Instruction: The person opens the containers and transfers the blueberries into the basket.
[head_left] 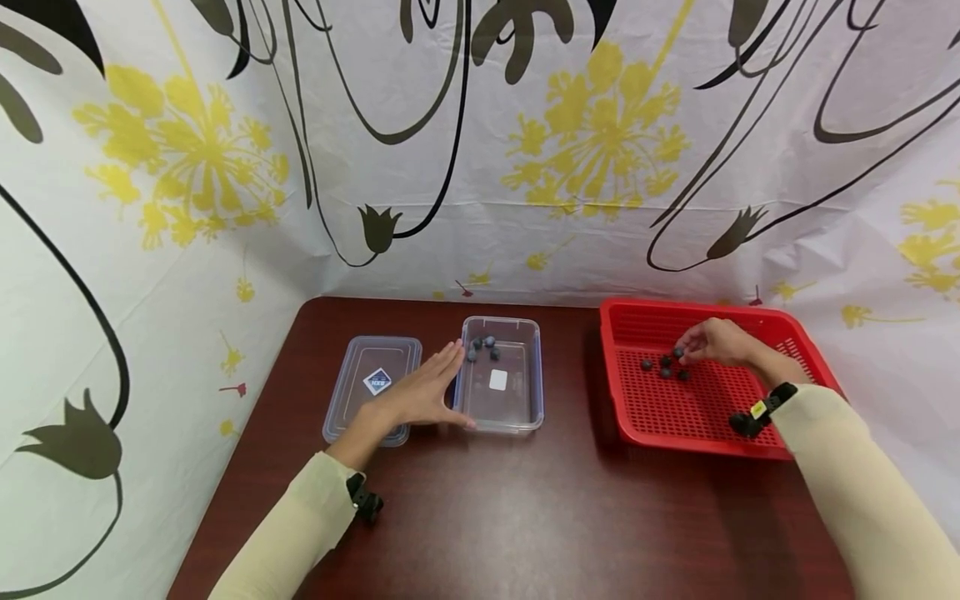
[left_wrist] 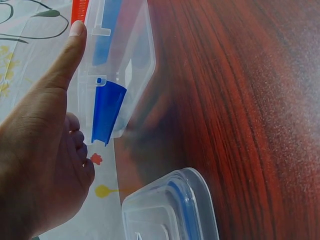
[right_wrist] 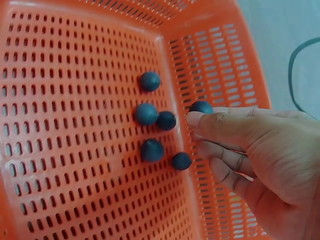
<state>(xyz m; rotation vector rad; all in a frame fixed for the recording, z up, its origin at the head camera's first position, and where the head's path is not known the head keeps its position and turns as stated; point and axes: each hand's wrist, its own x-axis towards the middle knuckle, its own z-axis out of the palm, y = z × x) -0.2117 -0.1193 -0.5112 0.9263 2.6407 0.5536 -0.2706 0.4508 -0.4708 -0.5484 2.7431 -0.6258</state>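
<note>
Right hand inside red perforated plastic basket, fingertips pinching one small dark-blue ball; five more loose beside it. Left hand flat, fingers straight, pressed against clear rectangular plastic container holding several balls; clear lid alongside. Keep pinch light, lift straight up clear of neighbours, keep container braced.

The head view looks down from above on both hands, while the left wrist view sits close behind the left hand beside the clear container, and the right wrist view sits close over the right hand in the red basket, both things shared with the head view.
</note>
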